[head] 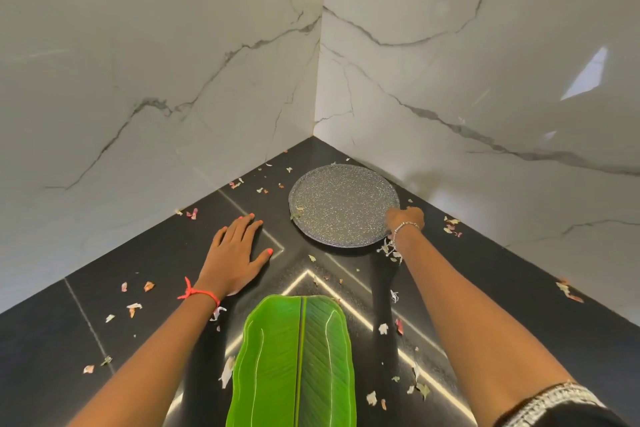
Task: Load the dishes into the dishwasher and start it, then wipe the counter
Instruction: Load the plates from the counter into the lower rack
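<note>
A round grey speckled plate (341, 206) lies flat in the corner of the black counter (145, 333). My right hand (405, 217) grips the plate's right rim, fingers curled over the edge. My left hand (237, 250) rests flat on the counter to the plate's left, fingers spread. A green leaf-shaped plate (294, 364) lies on the counter between my forearms, close to me.
White marble walls (173, 80) close the corner on the left and right. Several bits of onion peel (149, 286) and scraps are scattered over the counter, around the plates and along the walls.
</note>
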Demonstrator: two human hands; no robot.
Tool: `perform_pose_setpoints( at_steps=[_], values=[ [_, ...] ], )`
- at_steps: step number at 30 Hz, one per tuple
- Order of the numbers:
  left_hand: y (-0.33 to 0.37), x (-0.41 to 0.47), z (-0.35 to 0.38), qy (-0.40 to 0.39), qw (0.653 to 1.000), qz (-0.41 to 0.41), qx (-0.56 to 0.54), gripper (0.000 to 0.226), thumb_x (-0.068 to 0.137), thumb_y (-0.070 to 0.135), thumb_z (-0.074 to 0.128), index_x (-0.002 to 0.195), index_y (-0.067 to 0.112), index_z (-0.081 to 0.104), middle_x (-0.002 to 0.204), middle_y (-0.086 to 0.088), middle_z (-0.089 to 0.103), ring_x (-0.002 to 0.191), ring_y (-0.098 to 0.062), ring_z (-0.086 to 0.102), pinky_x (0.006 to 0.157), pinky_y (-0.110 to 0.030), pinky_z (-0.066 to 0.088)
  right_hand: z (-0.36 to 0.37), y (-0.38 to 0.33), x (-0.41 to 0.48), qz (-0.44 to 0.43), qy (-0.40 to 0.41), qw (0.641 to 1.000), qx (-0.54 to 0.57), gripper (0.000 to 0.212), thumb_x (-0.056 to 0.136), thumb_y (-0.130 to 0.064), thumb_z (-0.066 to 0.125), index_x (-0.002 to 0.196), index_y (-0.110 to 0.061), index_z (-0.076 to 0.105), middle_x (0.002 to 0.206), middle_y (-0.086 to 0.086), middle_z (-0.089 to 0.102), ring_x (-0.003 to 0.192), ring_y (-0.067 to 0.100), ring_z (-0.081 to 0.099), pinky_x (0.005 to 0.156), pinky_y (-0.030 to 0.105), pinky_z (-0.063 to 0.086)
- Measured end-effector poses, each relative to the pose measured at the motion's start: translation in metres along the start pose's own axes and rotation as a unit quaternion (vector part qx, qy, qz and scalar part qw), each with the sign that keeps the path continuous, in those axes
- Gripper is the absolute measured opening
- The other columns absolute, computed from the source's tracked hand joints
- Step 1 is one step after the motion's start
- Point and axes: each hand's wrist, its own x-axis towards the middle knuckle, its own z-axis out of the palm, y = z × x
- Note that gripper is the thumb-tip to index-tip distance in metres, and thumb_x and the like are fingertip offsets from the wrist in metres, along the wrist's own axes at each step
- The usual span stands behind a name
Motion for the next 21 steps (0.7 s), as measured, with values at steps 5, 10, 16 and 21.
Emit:
perform_pose_setpoints(
  at_steps=[5,10,16,21],
  values=[
    [0.004,0.006,-0.008,-0.079,0.997,-0.019,0.001,0.086,0.081,0.070,0.014,0.149,0.018,0.019,0.158,-0.001,0.010,0.146,-0.019,0.007,0.117,-0.040,0.006,-0.023,-0.001,-0.019,0.045,-0.018,0.993,0.107,0.034,0.091,-0.004,0.046,0.121,0.010,0.052,0.095,0.014,0.056,0.092,0.028,0.055,0.081,0.034,0.046],
    [0.014,0.005,-0.031,-0.135,0.990,-0.037,-0.019,0.059,0.099,0.044,0.032,0.148,0.015,0.021,0.157,-0.003,0.014,0.145,-0.018,0.007,0.116,-0.045,0.004,-0.052,-0.010,-0.049,0.098,-0.069,0.963,0.243,0.023,0.091,0.011,0.037,0.105,0.002,0.053,0.101,0.017,0.054,0.099,0.036,0.056,0.087,0.056,0.047],
    [0.022,-0.026,-0.046,-0.092,0.995,-0.036,-0.033,0.054,0.099,0.042,0.035,0.143,0.011,0.029,0.152,-0.005,0.027,0.145,-0.019,0.010,0.116,-0.044,0.004,-0.091,-0.012,-0.089,0.128,-0.135,0.950,0.250,0.022,0.093,0.008,0.041,0.113,-0.001,0.041,0.136,0.019,0.042,0.125,0.037,0.043,0.098,0.052,0.043],
    [0.039,-0.055,-0.057,-0.079,0.996,-0.012,-0.043,0.052,0.100,0.040,0.035,0.142,0.011,0.031,0.152,-0.005,0.028,0.145,-0.019,0.012,0.117,-0.042,0.005,-0.127,0.021,-0.110,0.136,-0.087,0.936,0.312,0.020,0.092,0.009,0.038,0.104,0.000,0.051,0.126,0.016,0.055,0.116,0.034,0.054,0.090,0.054,0.047]
  ],
)
